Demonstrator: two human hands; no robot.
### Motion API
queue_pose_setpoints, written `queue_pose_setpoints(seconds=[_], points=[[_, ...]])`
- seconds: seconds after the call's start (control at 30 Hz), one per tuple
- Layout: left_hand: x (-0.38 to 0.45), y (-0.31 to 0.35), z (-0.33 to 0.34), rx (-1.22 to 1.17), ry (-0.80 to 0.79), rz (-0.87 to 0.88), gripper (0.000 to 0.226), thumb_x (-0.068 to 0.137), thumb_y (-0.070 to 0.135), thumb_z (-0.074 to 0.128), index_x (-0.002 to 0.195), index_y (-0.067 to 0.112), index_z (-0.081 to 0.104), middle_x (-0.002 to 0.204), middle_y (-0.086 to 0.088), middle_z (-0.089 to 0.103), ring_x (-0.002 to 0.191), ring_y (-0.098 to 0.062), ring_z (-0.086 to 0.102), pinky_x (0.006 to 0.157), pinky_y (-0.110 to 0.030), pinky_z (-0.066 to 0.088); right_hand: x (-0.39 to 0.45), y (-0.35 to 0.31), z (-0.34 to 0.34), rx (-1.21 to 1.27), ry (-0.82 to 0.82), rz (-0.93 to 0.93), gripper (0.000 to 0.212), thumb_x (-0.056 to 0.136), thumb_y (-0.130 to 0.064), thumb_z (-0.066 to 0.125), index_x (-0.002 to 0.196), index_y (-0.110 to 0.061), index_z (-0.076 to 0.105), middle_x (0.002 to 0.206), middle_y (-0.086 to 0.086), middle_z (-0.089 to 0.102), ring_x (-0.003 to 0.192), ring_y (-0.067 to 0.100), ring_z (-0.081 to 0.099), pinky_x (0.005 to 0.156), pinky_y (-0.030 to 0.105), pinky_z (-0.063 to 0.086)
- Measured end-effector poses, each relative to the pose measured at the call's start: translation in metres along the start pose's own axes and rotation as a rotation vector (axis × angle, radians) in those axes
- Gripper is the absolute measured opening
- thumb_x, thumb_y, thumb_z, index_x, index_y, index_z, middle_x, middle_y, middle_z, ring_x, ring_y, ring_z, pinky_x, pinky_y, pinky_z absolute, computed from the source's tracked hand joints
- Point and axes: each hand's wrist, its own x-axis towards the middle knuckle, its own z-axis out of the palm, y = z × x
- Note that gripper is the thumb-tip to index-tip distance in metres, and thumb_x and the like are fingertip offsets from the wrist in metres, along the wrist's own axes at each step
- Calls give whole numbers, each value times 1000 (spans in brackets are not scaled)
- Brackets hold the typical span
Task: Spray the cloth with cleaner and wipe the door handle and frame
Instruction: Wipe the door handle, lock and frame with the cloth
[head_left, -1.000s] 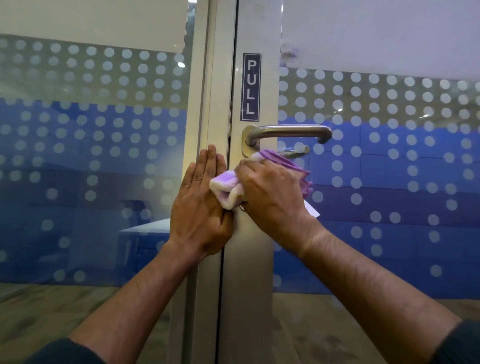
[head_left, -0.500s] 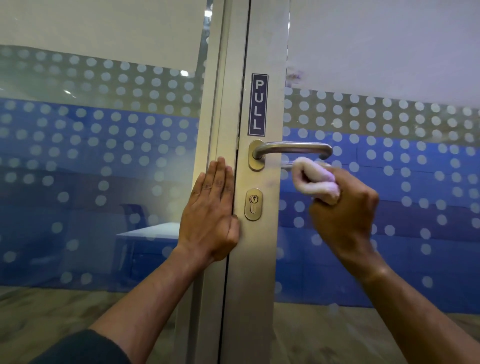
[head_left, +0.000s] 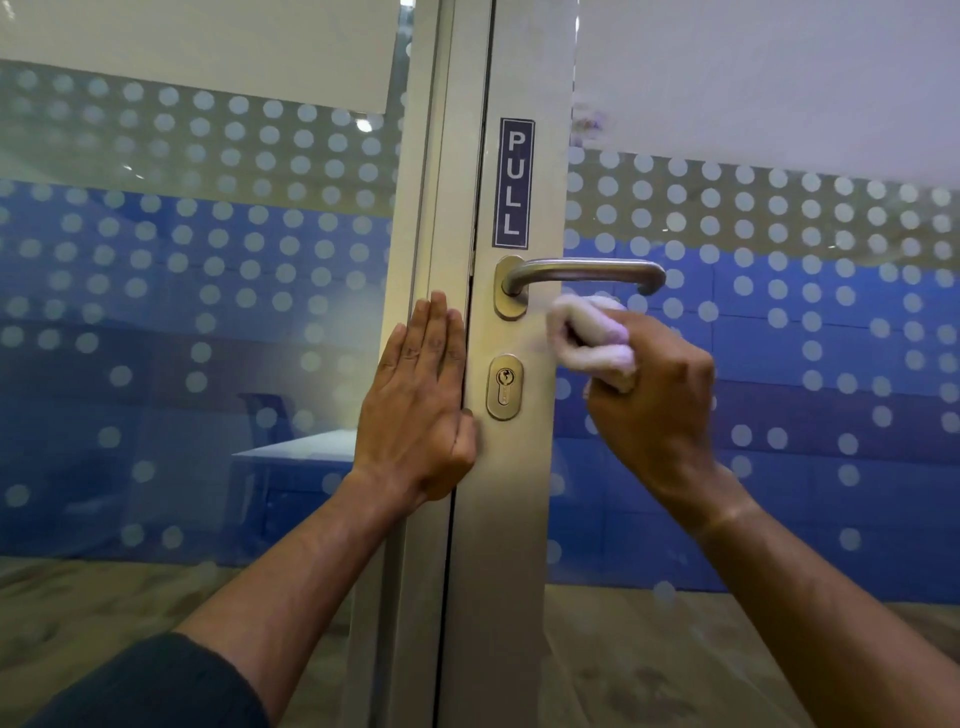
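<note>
A steel lever door handle (head_left: 587, 273) juts right from the pale metal door frame (head_left: 511, 519). My right hand (head_left: 654, 410) grips a bunched white and lilac cloth (head_left: 589, 340) just below the handle, at the frame's right edge against the glass. My left hand (head_left: 418, 410) lies flat with straight fingers on the fixed frame post, left of the door gap. A brass keyhole plate (head_left: 504, 387) sits between my two hands. No spray bottle is in view.
A dark "PULL" sticker (head_left: 513, 183) is fixed above the handle. Frosted, dotted glass panels (head_left: 208, 260) flank the frame on both sides. A desk shows dimly behind the left panel. Stone flooring lies below.
My right hand took the cloth off the lock area, out right under the handle, then back left toward the frame edge. The left hand stayed flat on the post.
</note>
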Motion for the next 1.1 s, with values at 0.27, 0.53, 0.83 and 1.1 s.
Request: queue_pose_setpoints(seconds=[0.27,0.53,0.83,1.1], points=[[-1,-4,3,28,11,10,94,78,29,49,155,5,1,164,-16,-7,152,-25,-9,125,-41,2,9,-6,25,-307,-325,-113,24,82,-10,64,105,-10,66,101,9,69,98,27,60,78,38,45],[-1,0,0,4,3,5,91,79,27,44,155,5,-2,163,-15,-10,152,-24,-12,125,-42,2,17,5,-10,-70,-363,107,7,77,-19,64,77,-14,69,66,3,67,62,23,61,56,37,51],[0,-1,-1,-8,-14,7,91,80,30,42,154,8,-7,163,-14,-15,151,-23,-16,125,-40,-3,3,12,-23,109,103,276,15,78,-19,72,80,-10,60,64,-2,58,54,3,53,44,8,37],[-1,-1,-3,-2,-30,8,93,77,28,41,154,6,-7,163,-15,-15,151,-23,-17,125,-42,-2,-4,2,-5,-8,-6,47,18,79,-5,68,97,-6,67,82,5,65,71,19,59,57,23,45]])
